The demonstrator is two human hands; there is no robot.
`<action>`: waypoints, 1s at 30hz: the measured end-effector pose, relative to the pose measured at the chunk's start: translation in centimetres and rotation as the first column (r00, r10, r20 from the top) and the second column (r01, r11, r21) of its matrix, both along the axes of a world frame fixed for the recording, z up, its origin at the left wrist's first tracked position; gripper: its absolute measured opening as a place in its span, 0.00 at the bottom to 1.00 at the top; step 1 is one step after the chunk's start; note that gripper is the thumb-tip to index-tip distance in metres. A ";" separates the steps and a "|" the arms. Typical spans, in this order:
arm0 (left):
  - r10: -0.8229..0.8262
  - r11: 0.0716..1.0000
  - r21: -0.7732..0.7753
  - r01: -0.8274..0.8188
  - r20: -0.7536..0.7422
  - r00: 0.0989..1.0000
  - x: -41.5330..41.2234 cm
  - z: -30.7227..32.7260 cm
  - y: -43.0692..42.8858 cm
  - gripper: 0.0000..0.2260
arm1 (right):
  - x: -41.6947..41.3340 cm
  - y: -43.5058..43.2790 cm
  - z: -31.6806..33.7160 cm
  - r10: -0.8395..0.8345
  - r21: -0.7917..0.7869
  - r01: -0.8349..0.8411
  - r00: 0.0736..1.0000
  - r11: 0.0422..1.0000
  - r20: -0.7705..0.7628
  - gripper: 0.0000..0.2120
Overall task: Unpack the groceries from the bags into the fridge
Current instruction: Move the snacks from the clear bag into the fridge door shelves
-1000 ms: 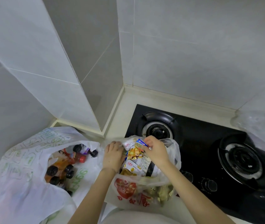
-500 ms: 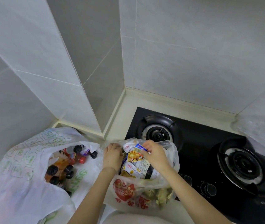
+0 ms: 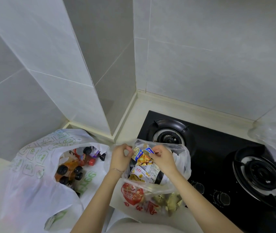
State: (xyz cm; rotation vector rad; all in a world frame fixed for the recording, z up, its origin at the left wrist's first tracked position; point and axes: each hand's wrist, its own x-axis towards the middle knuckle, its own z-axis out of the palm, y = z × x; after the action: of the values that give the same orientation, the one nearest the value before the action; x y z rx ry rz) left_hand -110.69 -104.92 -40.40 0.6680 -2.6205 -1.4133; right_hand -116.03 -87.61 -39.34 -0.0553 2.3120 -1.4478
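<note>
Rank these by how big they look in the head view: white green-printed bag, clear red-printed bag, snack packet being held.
1. white green-printed bag
2. clear red-printed bag
3. snack packet, partly hidden in that bag

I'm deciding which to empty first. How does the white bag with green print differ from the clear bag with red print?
The white bag is opaque, the clear bag see-through. The white bag holds dark-capped bottles; the clear bag holds snack packets. Nothing touches the white bag, while the left hand and right hand pinch a snack packet atop the clear bag. Both are open plastic bags.
</note>
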 end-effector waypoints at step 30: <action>-0.317 0.879 -0.283 0.383 0.255 0.914 -1.3 -2.5 2.9 0.18 | -0.4 1.7 1.4 -0.289 -0.318 0.409 0.886 0.856 0.362 0.09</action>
State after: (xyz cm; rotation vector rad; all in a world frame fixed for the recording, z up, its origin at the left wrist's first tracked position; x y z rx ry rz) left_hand -111.94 -101.99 -42.90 0.3145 -3.1638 -0.9673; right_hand -116.43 -85.88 -37.94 0.4751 1.8207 -1.9270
